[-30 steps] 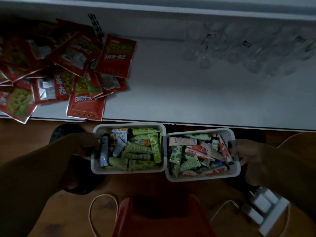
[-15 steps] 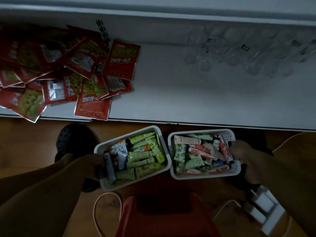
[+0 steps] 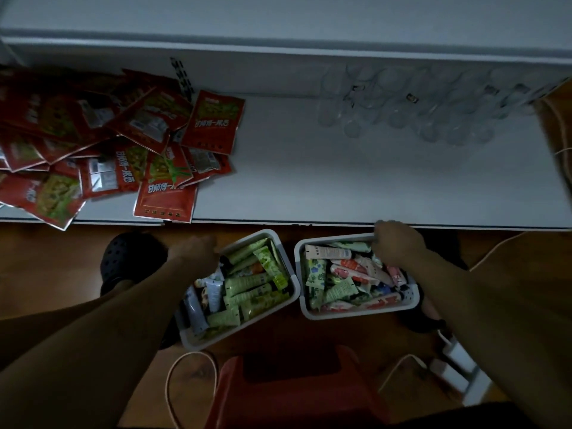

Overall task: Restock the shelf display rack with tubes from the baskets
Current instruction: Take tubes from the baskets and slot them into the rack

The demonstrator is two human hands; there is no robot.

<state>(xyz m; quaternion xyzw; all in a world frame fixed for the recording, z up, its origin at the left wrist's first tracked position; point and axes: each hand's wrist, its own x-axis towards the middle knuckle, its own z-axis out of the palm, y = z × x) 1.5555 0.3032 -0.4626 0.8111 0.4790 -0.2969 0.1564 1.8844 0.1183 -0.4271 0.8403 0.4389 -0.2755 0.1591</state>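
Left hand (image 3: 193, 252) curled its fingers over the left basket's (image 3: 244, 326) far corner. Right hand (image 3: 399, 243) gripped the right basket's (image 3: 356, 314) far rim. Tubes (image 3: 247, 289) lay behind both sets of fingers, with the shelf (image 3: 340, 181) just beyond.

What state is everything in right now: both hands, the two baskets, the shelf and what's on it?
Left basket: askew, full of mostly green tubes.
Right basket: straight, full of mixed tubes.
Left hand: grips the left basket's far corner.
Right hand: grips the right basket's far rim.
Shelf: middle bare.
Red packets: heaped loosely at the shelf's left.
Clear holders: no tubes visible in them.
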